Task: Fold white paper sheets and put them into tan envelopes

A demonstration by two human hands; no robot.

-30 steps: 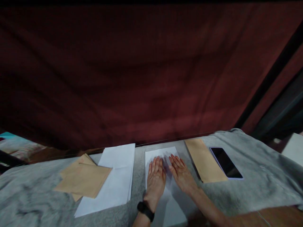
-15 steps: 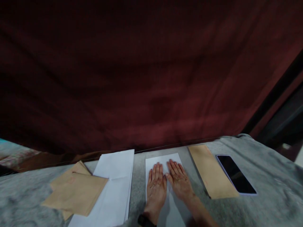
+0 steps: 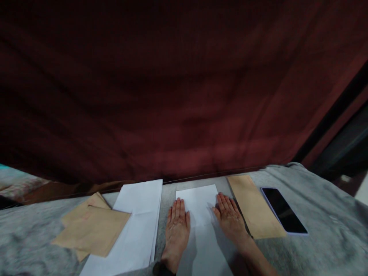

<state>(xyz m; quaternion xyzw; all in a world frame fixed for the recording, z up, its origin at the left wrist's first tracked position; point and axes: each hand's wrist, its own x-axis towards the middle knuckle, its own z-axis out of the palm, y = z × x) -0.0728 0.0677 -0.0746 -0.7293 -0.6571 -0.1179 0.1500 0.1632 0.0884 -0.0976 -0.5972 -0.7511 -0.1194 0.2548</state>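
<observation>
A white sheet of paper (image 3: pixel 201 218) lies flat in front of me, with a faint crease across it. My left hand (image 3: pixel 177 226) rests palm down on its left edge, fingers stretched out and thumb apart; a dark band is on that wrist. On the opposite edge my right hand (image 3: pixel 230 218) also lies flat, fingers extended, close to a brown envelope (image 3: pixel 258 211). Neither hand grips anything. Between the two hands the middle of the sheet shows.
Left of my hands is a stack of white paper (image 3: pixel 140 222), partly under several brown envelopes (image 3: pixel 94 230). A phone (image 3: pixel 284 211) lies right of the single envelope. Grey cloth (image 3: pixel 324 230) covers the surface, and a dark red curtain (image 3: pixel 184 96) hangs behind.
My hands have moved apart, the left one leftward and the right one rightward, from the middle of the sheet to its side edges. Both remain flat.
</observation>
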